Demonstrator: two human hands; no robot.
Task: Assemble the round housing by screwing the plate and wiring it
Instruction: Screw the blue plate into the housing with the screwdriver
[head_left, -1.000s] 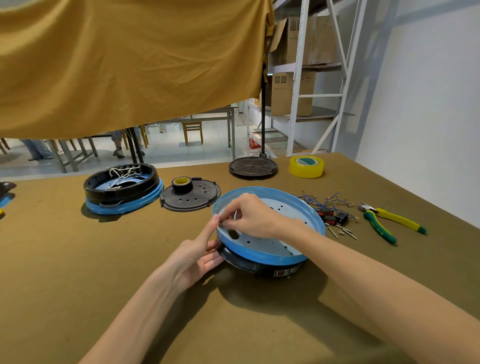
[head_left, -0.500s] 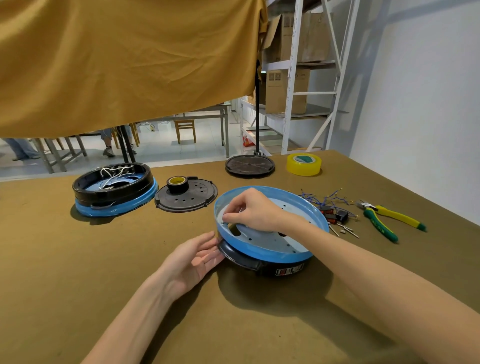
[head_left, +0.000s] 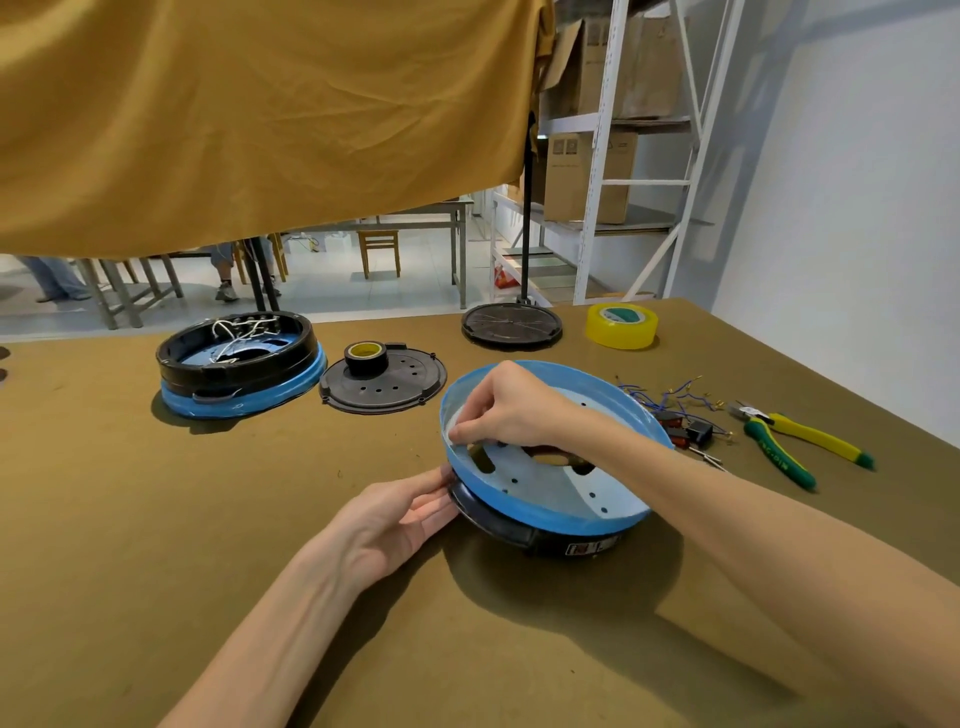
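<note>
My feed is bright and evenly lit, the light falling from above and from the open room at upper left, so the round housing (head_left: 545, 499) and both forearms throw soft, dark shadows on the brown table (head_left: 156, 519) at lower centre. I see no harsh glare, only a mild sheen on the yellow tape roll (head_left: 621, 326) at upper right. The wide lens bends the shelving (head_left: 613, 156) and frame edges outward, and focus stays sharp with slight softness at the far background.

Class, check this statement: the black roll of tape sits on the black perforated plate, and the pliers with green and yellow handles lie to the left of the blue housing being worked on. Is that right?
Not quite. The head view shows the pliers lying to the right of the blue housing, not the left. The black roll of tape does sit on the black perforated plate.
</note>
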